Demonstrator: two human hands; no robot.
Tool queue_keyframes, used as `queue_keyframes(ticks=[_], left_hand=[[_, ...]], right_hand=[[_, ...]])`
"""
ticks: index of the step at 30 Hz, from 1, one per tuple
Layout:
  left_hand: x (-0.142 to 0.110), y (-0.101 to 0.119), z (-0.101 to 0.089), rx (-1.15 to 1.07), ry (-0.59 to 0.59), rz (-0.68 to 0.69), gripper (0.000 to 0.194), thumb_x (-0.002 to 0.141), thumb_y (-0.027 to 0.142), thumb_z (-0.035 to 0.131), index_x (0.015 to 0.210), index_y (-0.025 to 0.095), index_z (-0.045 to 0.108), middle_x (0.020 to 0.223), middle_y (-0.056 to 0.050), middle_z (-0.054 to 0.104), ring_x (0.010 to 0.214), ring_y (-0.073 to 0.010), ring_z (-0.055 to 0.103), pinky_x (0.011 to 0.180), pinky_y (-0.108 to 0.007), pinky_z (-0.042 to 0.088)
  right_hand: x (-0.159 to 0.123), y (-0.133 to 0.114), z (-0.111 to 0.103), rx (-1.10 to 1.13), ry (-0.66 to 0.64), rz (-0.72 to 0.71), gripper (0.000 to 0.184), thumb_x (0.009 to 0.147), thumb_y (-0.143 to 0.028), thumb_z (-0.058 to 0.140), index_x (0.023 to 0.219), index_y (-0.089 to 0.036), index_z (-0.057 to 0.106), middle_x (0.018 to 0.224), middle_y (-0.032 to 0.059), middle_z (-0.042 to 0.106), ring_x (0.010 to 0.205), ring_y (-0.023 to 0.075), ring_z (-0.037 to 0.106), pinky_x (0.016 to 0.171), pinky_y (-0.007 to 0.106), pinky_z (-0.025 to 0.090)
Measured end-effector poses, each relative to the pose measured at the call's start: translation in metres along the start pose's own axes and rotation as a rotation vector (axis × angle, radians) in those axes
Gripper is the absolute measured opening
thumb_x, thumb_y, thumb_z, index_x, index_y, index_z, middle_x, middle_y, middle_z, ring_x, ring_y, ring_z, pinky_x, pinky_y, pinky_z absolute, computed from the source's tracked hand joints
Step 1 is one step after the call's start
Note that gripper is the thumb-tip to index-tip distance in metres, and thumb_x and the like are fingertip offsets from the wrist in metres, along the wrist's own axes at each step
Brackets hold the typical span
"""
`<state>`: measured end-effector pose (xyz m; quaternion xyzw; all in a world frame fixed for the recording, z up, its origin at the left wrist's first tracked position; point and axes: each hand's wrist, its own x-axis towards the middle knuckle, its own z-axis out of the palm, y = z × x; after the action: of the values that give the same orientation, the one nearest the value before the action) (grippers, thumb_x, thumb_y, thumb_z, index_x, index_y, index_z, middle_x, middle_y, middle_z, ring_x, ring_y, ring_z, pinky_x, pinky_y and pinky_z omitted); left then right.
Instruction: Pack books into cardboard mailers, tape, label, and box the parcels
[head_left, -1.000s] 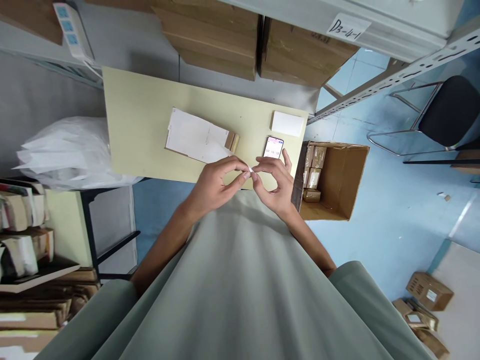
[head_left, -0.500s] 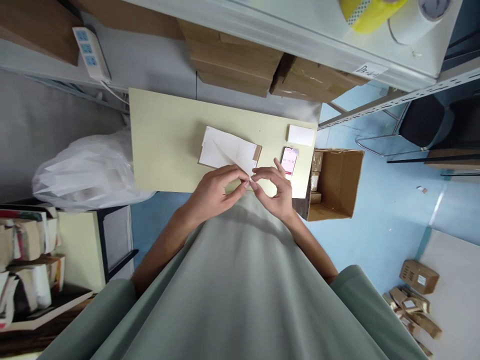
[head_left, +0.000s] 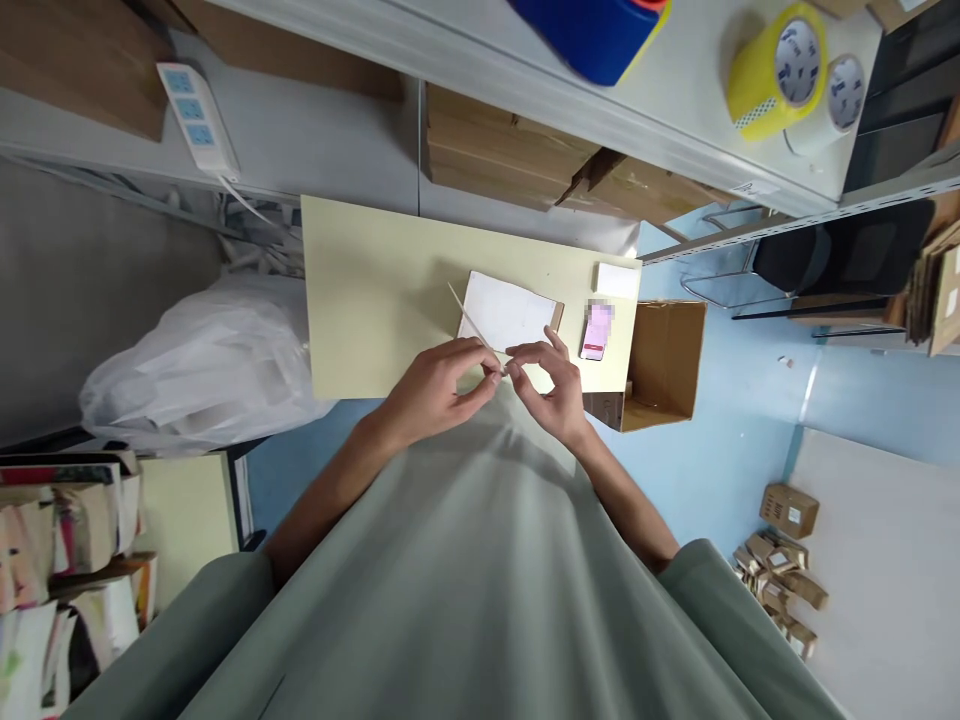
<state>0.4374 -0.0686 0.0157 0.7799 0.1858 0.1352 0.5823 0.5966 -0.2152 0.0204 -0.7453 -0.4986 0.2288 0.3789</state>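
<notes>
A thin pale strip (head_left: 472,322), looking like paper, runs up and left from my fingertips across the edge of a white sheet or pad (head_left: 511,308) with a brown edge. My left hand (head_left: 448,385) pinches the strip's near end between thumb and forefinger. Right beside it, my right hand (head_left: 551,388) is closed in a pinch at the same end, its little finger raised. The tiny bit between the fingertips is too small to make out. Both hands are held just in front of the green-grey shirt, at the near edge of the pale yellow table (head_left: 375,300).
A phone (head_left: 596,335) and a small white block (head_left: 616,279) lie at the table's right. Beyond stands an open cardboard box (head_left: 664,365). A plastic bag (head_left: 202,365) is at left. Overhead, a shelf (head_left: 690,120) carries tape rolls (head_left: 780,75); a power strip (head_left: 196,120) hangs upper left.
The camera view has shifted, so the table and pad sit farther right. The strip's far end now sticks out past the pad's left edge. Both hands keep their pinch near the same spot.
</notes>
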Motion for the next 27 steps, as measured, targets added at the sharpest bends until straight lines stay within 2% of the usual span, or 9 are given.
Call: queue_keyframes(ticks=[4,8,11,14,19,22,24,26,27], left_hand=[[-0.009,-0.012,-0.014,-0.038,0.017,-0.013,0.012,0.1,0.029,0.062,0.091,0.024,0.067,0.091,-0.002,0.076,0.084,-0.0195,0.071,0.081,-0.032,0.052],[-0.02,-0.035,-0.027,-0.01,0.09,-0.076,0.01,0.093,0.029,0.063,0.084,0.025,0.065,0.085,-0.001,0.074,0.078,-0.0188,0.068,0.077,-0.031,0.051],[-0.029,-0.066,-0.041,0.032,0.151,-0.156,0.009,0.087,0.03,0.065,0.08,0.025,0.065,0.084,-0.002,0.076,0.08,-0.0202,0.07,0.079,-0.031,0.052],[-0.04,-0.104,-0.064,0.084,0.21,-0.263,0.007,0.083,0.031,0.065,0.08,0.025,0.066,0.086,-0.003,0.077,0.083,-0.0224,0.071,0.081,-0.032,0.052],[-0.065,-0.151,-0.123,0.378,0.385,-0.551,0.005,0.083,0.03,0.064,0.08,0.025,0.064,0.089,-0.006,0.077,0.091,-0.0271,0.073,0.085,-0.034,0.051],[-0.076,-0.161,-0.163,0.594,0.486,-0.768,0.015,0.092,0.031,0.058,0.095,0.021,0.07,0.106,-0.011,0.079,0.106,-0.0309,0.073,0.101,-0.04,0.052],[-0.081,-0.165,-0.187,0.663,0.55,-0.86,0.03,0.098,0.03,0.054,0.118,0.016,0.072,0.128,-0.016,0.077,0.125,-0.035,0.07,0.116,-0.049,0.048],[-0.084,-0.17,-0.208,0.688,0.605,-0.875,0.051,0.098,0.027,0.059,0.145,0.008,0.061,0.158,-0.022,0.062,0.149,-0.0401,0.055,0.129,-0.058,0.037],[-0.085,-0.174,-0.216,0.687,0.623,-0.869,0.065,0.097,0.025,0.063,0.157,0.004,0.049,0.172,-0.025,0.048,0.161,-0.0428,0.043,0.133,-0.062,0.031]], right_hand=[[0.005,-0.009,0.014,0.019,-0.013,0.003,0.015,0.111,-0.033,0.057,0.101,-0.027,0.066,0.095,-0.0007,0.079,0.101,0.0201,0.081,0.134,0.059,0.041],[0.009,-0.01,0.023,0.044,0.048,0.092,0.021,0.113,-0.04,0.054,0.099,-0.026,0.063,0.095,0.0003,0.076,0.097,0.0192,0.077,0.131,0.055,0.045],[0.012,-0.003,0.023,0.106,0.126,0.164,0.028,0.112,-0.047,0.055,0.096,-0.025,0.062,0.093,0.002,0.072,0.091,0.0199,0.072,0.108,0.044,0.06],[0.014,0.007,0.017,0.157,0.187,0.225,0.032,0.11,-0.053,0.058,0.095,-0.025,0.064,0.091,0.0027,0.069,0.088,0.0204,0.069,0.084,0.035,0.06],[0.019,0.011,0.003,0.194,0.276,0.281,0.038,0.107,-0.059,0.064,0.091,-0.025,0.066,0.086,0.0017,0.069,0.085,0.0205,0.066,0.08,0.034,0.055],[0.021,0.005,-0.001,0.228,0.293,0.332,0.039,0.105,-0.061,0.067,0.09,-0.025,0.067,0.087,0.0017,0.068,0.087,0.021,0.064,0.082,0.035,0.053],[0.022,0.001,0.001,0.249,0.281,0.349,0.04,0.104,-0.062,0.068,0.089,-0.025,0.067,0.085,0.0013,0.067,0.085,0.0209,0.062,0.082,0.036,0.052],[0.023,-0.002,0.004,0.268,0.264,0.356,0.042,0.103,-0.065,0.069,0.089,-0.025,0.067,0.085,0.0014,0.067,0.085,0.0213,0.062,0.082,0.037,0.052],[0.023,-0.003,0.006,0.275,0.26,0.356,0.043,0.102,-0.066,0.069,0.089,-0.025,0.068,0.085,0.0016,0.067,0.086,0.0217,0.063,0.082,0.037,0.053]])
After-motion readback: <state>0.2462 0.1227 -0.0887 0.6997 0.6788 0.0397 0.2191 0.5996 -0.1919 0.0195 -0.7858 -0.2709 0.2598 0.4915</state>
